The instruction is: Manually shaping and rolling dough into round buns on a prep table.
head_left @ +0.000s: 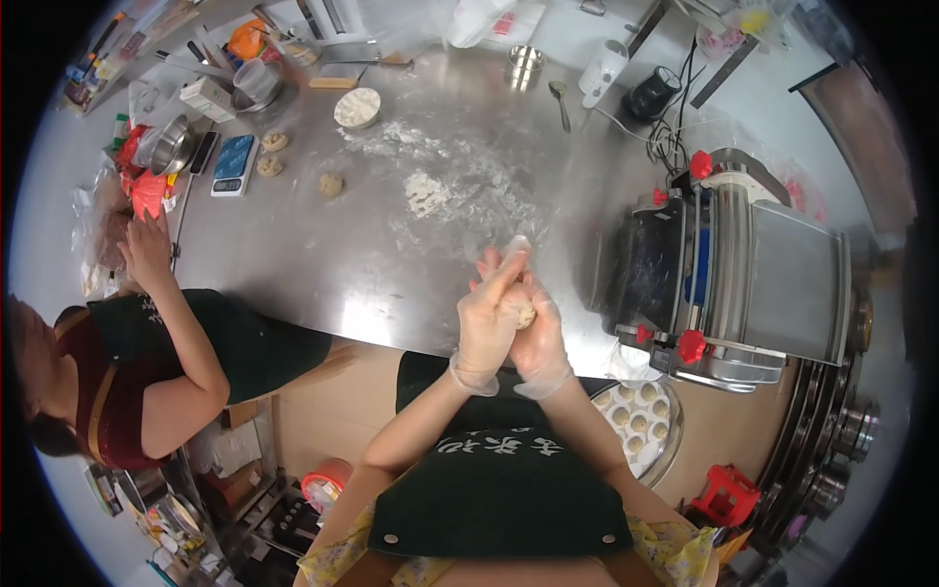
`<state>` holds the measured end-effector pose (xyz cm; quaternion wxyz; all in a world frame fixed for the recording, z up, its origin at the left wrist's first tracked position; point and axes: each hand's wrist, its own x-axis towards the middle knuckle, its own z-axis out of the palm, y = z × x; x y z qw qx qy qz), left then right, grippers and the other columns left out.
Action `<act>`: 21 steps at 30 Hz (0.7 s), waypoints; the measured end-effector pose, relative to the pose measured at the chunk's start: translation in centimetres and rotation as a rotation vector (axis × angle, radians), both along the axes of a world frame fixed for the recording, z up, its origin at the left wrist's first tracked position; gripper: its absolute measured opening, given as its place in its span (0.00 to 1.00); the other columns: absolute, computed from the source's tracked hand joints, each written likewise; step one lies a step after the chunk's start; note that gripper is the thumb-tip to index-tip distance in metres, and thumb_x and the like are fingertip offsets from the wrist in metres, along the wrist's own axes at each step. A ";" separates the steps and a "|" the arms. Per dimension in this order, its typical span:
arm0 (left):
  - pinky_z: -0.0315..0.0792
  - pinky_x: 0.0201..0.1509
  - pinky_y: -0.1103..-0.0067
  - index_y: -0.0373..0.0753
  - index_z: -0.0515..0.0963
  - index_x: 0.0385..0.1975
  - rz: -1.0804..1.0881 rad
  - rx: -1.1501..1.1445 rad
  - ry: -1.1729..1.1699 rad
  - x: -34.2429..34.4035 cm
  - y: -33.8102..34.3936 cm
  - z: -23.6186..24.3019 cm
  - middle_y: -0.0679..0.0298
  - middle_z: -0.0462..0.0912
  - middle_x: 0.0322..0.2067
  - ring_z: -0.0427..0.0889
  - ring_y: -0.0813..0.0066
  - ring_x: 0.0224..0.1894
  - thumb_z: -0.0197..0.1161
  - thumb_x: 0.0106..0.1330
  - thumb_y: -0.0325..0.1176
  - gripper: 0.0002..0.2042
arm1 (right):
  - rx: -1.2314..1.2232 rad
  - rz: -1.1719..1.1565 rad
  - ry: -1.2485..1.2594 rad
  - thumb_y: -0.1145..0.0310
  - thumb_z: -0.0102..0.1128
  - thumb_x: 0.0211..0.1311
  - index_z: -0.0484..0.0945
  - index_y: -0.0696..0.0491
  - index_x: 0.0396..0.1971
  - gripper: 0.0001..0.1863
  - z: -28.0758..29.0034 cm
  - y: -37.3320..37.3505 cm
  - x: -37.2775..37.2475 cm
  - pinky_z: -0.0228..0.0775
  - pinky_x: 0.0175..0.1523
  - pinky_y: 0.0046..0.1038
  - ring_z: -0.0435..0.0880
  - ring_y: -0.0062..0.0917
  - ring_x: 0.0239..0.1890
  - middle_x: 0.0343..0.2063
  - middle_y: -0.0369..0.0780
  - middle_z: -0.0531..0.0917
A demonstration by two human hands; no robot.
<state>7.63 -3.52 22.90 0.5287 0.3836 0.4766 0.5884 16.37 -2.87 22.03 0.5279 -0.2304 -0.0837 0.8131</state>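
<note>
My left hand [486, 321] and my right hand [541, 333], both in clear disposable gloves, are pressed together above the near edge of the steel table. Between the palms they hold a pale, speckled dough ball [525, 315], part of it hidden by my fingers. The left fingers reach across toward the right hand. Beyond the hands, white flour [425, 194] is scattered over the steel table [293, 259]. A separate dough ball [331, 184] sits on the table farther left, and two more lumps of dough [270, 164] lie beside a blue-topped digital scale [233, 161].
A bowl of flour [357, 108], a metal cup [523, 67] and a spoon [559, 103] stand at the back. A dough roller machine [724, 264] is on the right. Below the table edge, a tray [665, 455] holds several dough balls in white cups. A co-worker [176, 391] works at left.
</note>
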 end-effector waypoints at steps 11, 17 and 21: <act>0.71 0.61 0.77 0.30 0.68 0.63 -0.093 -0.014 -0.180 -8.3 -0.6 -1.1 0.53 0.77 0.58 0.75 0.69 0.61 0.57 0.67 0.25 0.23 | -0.026 -0.160 -0.066 0.53 0.44 0.76 0.62 0.56 0.66 0.28 -0.5 -1.7 -8.3 0.59 0.71 0.38 0.67 0.34 0.66 0.64 0.44 0.68; 0.62 0.67 0.67 0.38 0.74 0.61 -0.351 0.289 0.673 -13.6 -1.5 -5.7 0.47 0.73 0.61 0.66 0.55 0.66 0.62 0.63 0.36 0.24 | -0.220 0.182 -0.103 0.45 0.43 0.73 0.63 0.55 0.66 0.33 -8.5 -4.0 -7.2 0.57 0.71 0.43 0.67 0.40 0.66 0.65 0.48 0.68; 0.71 0.59 0.77 0.32 0.74 0.58 -0.336 -0.046 -0.007 -13.5 -3.2 -10.7 0.53 0.79 0.57 0.81 0.70 0.53 0.56 0.69 0.29 0.19 | -0.344 -0.054 -0.081 0.47 0.39 0.76 0.62 0.58 0.66 0.32 -9.6 -5.1 -13.1 0.60 0.70 0.41 0.69 0.39 0.65 0.63 0.50 0.70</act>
